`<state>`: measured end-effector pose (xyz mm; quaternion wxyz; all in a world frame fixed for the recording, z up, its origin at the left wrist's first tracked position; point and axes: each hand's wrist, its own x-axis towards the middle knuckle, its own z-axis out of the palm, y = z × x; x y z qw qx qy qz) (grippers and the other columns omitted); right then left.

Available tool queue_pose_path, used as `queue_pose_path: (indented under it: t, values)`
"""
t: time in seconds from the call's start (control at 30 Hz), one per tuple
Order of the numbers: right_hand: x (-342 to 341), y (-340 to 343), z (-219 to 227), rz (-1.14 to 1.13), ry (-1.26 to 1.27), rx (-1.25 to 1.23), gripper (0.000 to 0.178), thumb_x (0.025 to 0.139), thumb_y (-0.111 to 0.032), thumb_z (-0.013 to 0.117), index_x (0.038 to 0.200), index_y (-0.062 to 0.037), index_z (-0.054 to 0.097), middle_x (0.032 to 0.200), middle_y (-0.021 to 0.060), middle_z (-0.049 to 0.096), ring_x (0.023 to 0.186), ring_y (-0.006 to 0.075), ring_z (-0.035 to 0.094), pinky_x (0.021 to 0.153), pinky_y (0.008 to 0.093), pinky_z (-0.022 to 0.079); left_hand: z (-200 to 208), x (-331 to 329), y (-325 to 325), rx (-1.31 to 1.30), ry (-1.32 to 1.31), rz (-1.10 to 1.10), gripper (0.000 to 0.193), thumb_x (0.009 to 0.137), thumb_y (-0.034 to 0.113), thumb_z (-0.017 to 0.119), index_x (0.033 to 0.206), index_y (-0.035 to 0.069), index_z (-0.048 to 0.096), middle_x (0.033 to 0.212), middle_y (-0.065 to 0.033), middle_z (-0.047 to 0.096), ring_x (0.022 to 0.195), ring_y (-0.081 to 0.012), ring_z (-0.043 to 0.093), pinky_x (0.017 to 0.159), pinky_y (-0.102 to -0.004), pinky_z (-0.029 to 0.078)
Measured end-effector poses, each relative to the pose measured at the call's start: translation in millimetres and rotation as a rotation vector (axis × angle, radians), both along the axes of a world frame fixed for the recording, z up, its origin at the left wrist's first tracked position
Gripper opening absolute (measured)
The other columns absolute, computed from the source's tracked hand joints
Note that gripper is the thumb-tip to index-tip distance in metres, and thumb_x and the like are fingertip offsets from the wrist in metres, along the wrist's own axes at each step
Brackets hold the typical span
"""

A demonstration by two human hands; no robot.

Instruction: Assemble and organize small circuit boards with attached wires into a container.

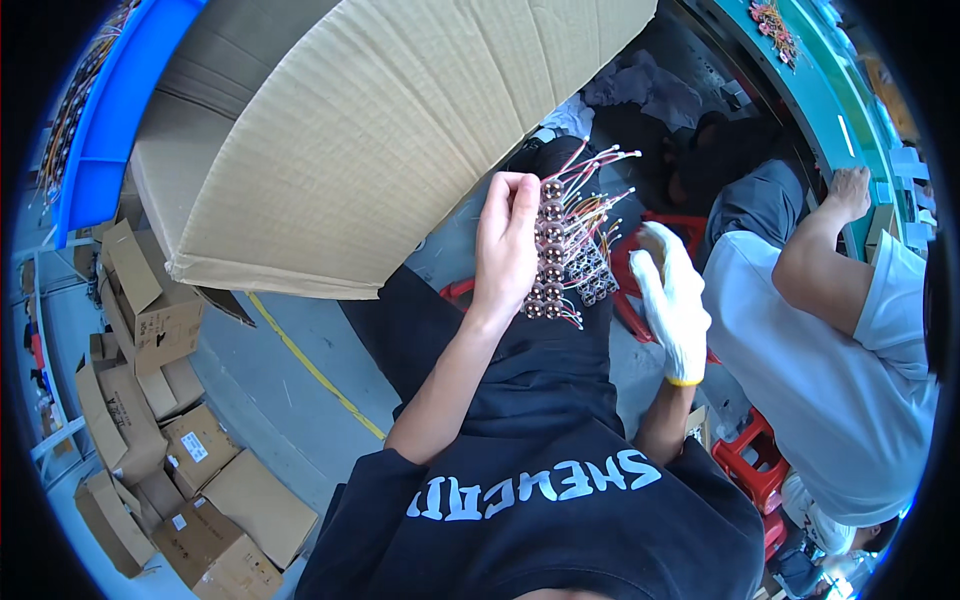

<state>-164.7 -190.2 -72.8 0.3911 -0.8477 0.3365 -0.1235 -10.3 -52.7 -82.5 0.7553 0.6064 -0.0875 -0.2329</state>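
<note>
My bare left hand grips the edge of a narrow strip of small round copper-coloured parts, set in rows like lenses. Thin red, white and yellow wires with small white connectors stick out from it to the right. Under and beside this strip, a second panel of similar round parts rests on or just above my dark trousers. My right hand wears a white knitted glove with a yellow cuff. It is held to the right of the panels, thumb and fingers apart, with nothing seen in it.
A big open cardboard box stands at the front left, a blue bin beyond it. Several cartons lie on the left floor. At right, a person in a white shirt sits by a green workbench, near red stools.
</note>
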Motion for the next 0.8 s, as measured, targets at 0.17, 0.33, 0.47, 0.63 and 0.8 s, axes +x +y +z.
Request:
queue_pose_path:
  t: [0.17,0.33,0.47,0.63,0.8]
  values:
    - [48,56,38,0.334,-0.228,-0.005,0.023,0.087,-0.016,0.06,0.105,-0.0029,0.061,0.092,0.0127,0.063,0.081,0.0305,0.063,0.068,0.0379,0.049,31,-9,0,0.054,-0.187,0.067,0.033,0.103,0.032,0.039,0.093,0.004,0.053,0.079,0.0001,0.056,0.065,-0.0026,0.048,0.062,-0.019,0.041]
    - [63,77,23,0.317,-0.26,-0.743,0.025,0.087,-0.018,0.058,0.107,-0.004,0.062,0.093,0.0101,0.063,0.077,0.03,0.061,0.064,0.0368,0.047,53,-1,6,0.132,-0.31,0.137,0.04,0.103,0.035,0.038,0.088,0.002,0.055,0.077,-0.0001,0.057,0.066,-0.0043,0.049,0.064,-0.0204,0.041]
    - [69,76,20,0.379,-0.499,-0.837,0.047,0.076,-0.003,0.063,0.123,-0.0022,0.056,0.091,0.0137,0.062,0.078,0.029,0.06,0.064,0.0326,0.048,47,12,13,0.077,-0.243,0.087,0.043,0.103,0.036,0.038,0.086,0.001,0.056,0.074,0.0001,0.058,0.066,-0.0054,0.049,0.063,-0.0221,0.041]
    - [73,77,17,0.378,-0.286,-1.369,0.032,0.083,-0.01,0.064,0.114,-0.0015,0.063,0.095,0.0061,0.063,0.075,0.0241,0.06,0.062,0.0351,0.047,43,21,14,0.003,-0.112,0.081,0.043,0.102,0.034,0.042,0.083,-0.002,0.056,0.067,-0.0033,0.053,0.064,-0.0077,0.047,0.06,-0.0267,0.041]
    - [82,58,22,0.455,-0.431,-0.987,0.026,0.089,-0.014,0.059,0.112,-0.0015,0.062,0.098,0.005,0.064,0.08,0.0194,0.061,0.064,0.0337,0.049,46,35,20,0.017,-0.241,0.044,0.038,0.1,0.031,0.048,0.083,-0.002,0.056,0.066,-0.0041,0.052,0.061,-0.0089,0.047,0.059,-0.0277,0.041]
